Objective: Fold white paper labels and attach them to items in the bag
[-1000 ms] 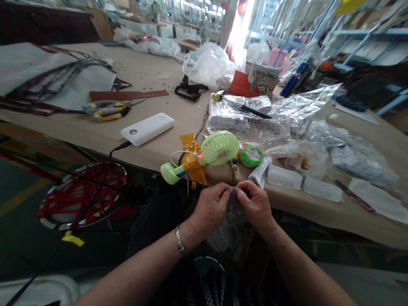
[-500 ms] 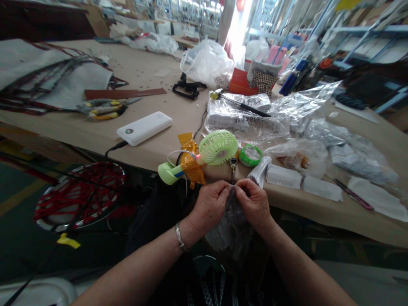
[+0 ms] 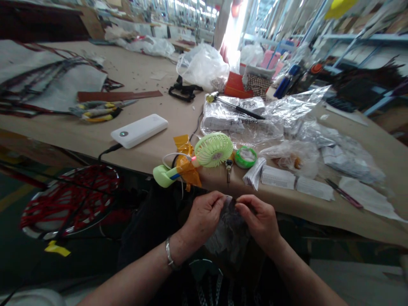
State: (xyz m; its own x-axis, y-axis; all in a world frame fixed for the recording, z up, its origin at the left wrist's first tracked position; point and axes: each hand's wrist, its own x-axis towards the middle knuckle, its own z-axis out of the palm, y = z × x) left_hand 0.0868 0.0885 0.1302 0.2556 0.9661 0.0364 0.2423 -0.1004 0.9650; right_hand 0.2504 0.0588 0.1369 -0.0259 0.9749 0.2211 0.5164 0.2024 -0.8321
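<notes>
Below the table's front edge, my left hand (image 3: 205,216) is closed in a pinch on a thin, pale, see-through piece (image 3: 231,231) that looks like plastic film and hangs down over my lap. Just to the right, my right hand (image 3: 259,221) has thumb and forefinger pressed together near the dark top edge of that piece; what lies in its fingertips is too small to make out. A small gap separates the two hands. Above them, a metal-tipped tool like a soldering iron (image 3: 228,170) points down at the table edge, apart from my fingers.
A green fan (image 3: 214,149) is fixed with orange tape (image 3: 188,168) at the edge, beside a green tub (image 3: 245,157). Paper slips (image 3: 278,176), tweezers (image 3: 344,193), a power bank (image 3: 140,131), pliers (image 3: 98,111) and a small hammer (image 3: 236,107) lie around.
Both hands have drawn down and away from the metal tip, and their fingertips have moved slightly apart. The view has shifted a little.
</notes>
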